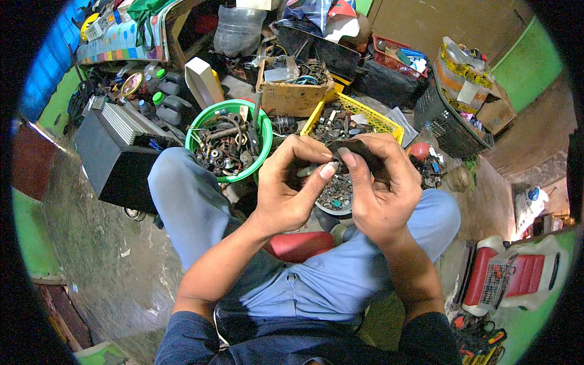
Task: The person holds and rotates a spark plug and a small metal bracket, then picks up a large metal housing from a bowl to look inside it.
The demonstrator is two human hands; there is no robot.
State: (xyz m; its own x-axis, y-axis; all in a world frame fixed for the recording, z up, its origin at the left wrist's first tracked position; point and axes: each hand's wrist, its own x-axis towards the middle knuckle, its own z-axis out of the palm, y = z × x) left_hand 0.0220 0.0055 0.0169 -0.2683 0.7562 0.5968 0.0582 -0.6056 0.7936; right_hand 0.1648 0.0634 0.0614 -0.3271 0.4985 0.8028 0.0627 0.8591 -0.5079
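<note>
While both hands (pixel 286 194) (pixel 387 198) pinch dark material (pixel 337 146), basket edges (pixel 367 110) lie beyond; floor (pixel 115 255) spreads left.

The dark piece (pixel 342 145) we hold looks matt; rough, dull metal parts (pixel 226 141) lie within the rim of a glossy plastic basin (pixel 266 131); our trousers (pixel 331 283) are matt cloth.

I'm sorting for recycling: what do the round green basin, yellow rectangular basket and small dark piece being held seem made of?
Round green basin: likely plastic, glossy, from its smooth bright rim.
Yellow rectangular basket: likely plastic, smooth, from its even lattice wall.
Small dark piece: perhaps rubber or metal; dull, partly hidden.
</note>
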